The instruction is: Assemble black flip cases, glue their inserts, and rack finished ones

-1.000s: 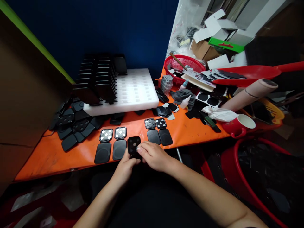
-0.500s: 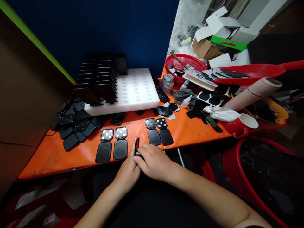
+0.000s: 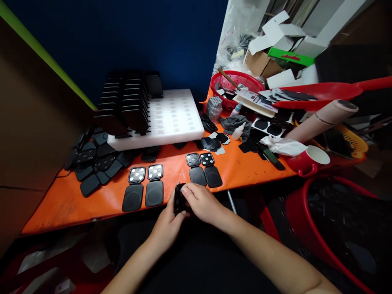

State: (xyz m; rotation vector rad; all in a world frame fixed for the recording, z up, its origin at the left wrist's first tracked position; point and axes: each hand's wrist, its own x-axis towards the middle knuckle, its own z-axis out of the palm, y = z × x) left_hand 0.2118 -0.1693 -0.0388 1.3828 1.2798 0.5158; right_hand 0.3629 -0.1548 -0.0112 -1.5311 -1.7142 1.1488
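Near the table's front edge my left hand (image 3: 169, 218) is closed around a small black square plate (image 3: 179, 200) with dark round spots on its face. My right hand (image 3: 200, 200) has its thumb and fingers on the plate's upper right; whether they pinch something small there is hidden. On the left lie two opened black hinged pads (image 3: 132, 197), their upper squares dotted with white discs. To the right lie two more hinged pads (image 3: 213, 176), their upper squares dark with pale discs.
Behind is a white foam block (image 3: 174, 116) bearing rows of upright black panels (image 3: 134, 108). Loose black pads (image 3: 90, 183) heap at the left. Dropper bottle (image 3: 238, 130), red mug (image 3: 306, 160) and red basket (image 3: 245, 77) are rightward; a large red tub (image 3: 309, 220) stands below.
The black plate has turned from edge-on to show its spotted face. My right hand's fingers have shifted up along it. The view has shifted slightly.
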